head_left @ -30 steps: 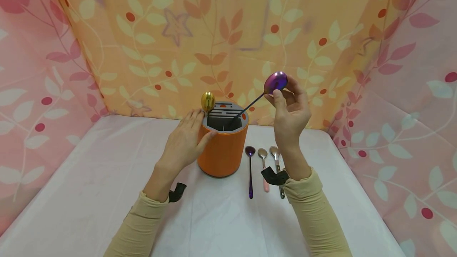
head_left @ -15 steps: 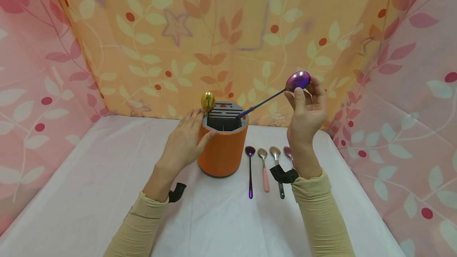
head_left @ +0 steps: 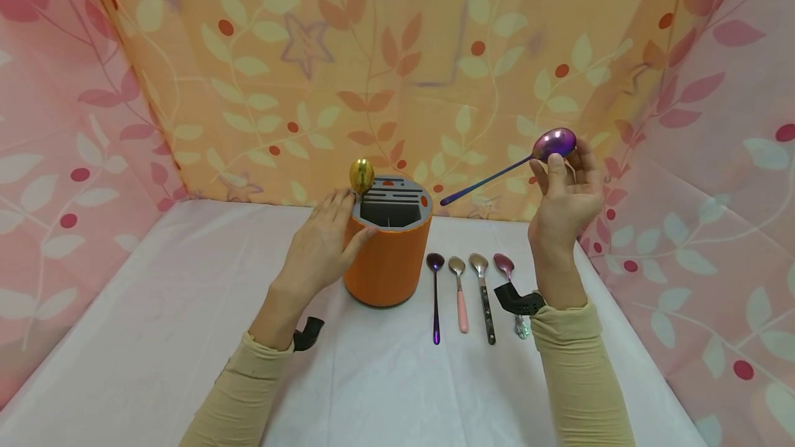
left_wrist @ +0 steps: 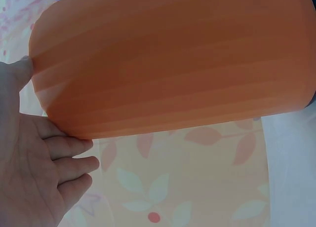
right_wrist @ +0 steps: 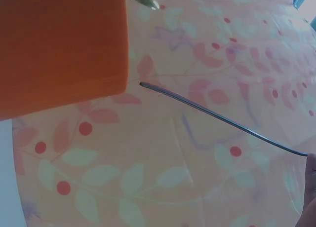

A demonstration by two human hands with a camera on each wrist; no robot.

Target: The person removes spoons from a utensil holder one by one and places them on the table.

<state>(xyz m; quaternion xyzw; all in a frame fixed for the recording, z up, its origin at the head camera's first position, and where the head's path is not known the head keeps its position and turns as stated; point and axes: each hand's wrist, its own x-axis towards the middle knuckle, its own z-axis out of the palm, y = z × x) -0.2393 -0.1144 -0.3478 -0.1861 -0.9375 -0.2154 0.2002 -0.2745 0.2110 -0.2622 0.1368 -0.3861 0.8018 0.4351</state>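
My right hand [head_left: 566, 209] pinches a long purple spoon [head_left: 555, 144] by its bowl, up in the air to the right of the orange utensil holder [head_left: 388, 264]. The spoon's blue-purple handle [right_wrist: 217, 116] slopes down toward the holder's rim, its tip apart from it. My left hand [head_left: 321, 247] rests on the holder's left side and rim; in the left wrist view its fingers [left_wrist: 69, 147] lie loosely straight along the orange wall. A gold spoon [head_left: 362, 176] stands bowl up in the holder's grey slotted top [head_left: 397, 192], beside the left fingertips.
On the white-covered table [head_left: 186, 336], right of the holder, lie a dark purple spoon [head_left: 436, 302], a pink-handled spoon [head_left: 462, 312], a black-handled spoon [head_left: 487, 312] and a pinkish spoon [head_left: 504, 265] partly under the right wrist camera. Patterned cloth walls [head_left: 248, 88] surround the table.
The right hand has moved right, drawing the purple spoon's handle out of the holder and clear of its rim. The left hand stays on the holder.
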